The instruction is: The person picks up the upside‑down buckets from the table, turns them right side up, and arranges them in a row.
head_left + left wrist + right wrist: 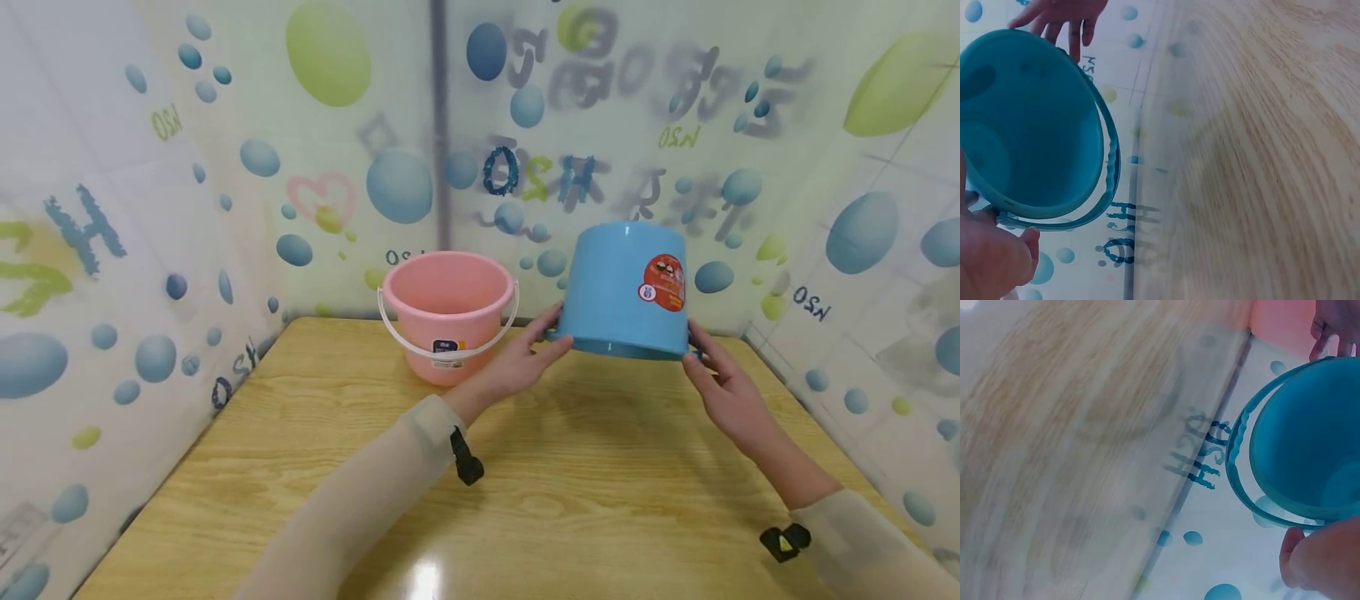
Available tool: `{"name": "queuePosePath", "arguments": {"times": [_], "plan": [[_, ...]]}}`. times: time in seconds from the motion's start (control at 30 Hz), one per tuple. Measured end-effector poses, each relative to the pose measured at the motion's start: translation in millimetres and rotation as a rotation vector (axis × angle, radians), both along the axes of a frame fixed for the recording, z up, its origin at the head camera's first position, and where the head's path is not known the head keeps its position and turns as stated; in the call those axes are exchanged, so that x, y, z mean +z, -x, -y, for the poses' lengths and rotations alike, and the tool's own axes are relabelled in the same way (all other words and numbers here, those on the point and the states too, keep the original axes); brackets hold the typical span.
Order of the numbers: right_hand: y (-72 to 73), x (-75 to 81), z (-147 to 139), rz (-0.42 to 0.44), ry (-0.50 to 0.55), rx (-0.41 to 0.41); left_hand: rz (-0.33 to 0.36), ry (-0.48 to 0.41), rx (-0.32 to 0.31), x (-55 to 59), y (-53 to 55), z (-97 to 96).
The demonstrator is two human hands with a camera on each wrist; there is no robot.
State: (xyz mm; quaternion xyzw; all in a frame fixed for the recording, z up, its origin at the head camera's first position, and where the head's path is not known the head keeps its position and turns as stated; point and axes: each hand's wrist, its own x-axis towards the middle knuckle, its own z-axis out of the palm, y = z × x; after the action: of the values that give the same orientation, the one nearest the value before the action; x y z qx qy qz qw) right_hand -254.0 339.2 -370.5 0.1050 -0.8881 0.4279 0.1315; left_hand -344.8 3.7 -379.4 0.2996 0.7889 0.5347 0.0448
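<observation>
A blue bucket with a red label is held upside down above the table, its mouth facing down. My left hand grips its rim on the left side, thumb in front. On the opposite side my right hand holds the rim the same way. The wrist views look into the bucket's hollow inside, and its blue handle hangs loose from the rim. Left of the blue bucket, a pink bucket stands upright on the table with its white handle lowered in front.
The wooden table spreads below both hands. Patterned walls with blue and green dots close off the back, the left and the right. The pink bucket stands near the table's back edge, close to my left hand.
</observation>
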Motion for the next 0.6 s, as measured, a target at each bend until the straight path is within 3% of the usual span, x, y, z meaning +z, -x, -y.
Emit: {"name": "queuePosePath", "arguments": {"times": [0.37,0.6], "plan": [[-5.0,7.6,3,-0.033,-0.017,0.005,-0.053,0.020,-0.046,7.7,-0.5,23.5],[-5.5,7.6,3,-0.063,0.043,0.039,-0.071,-0.058,-0.083,16.1,-0.6,25.7]]}}
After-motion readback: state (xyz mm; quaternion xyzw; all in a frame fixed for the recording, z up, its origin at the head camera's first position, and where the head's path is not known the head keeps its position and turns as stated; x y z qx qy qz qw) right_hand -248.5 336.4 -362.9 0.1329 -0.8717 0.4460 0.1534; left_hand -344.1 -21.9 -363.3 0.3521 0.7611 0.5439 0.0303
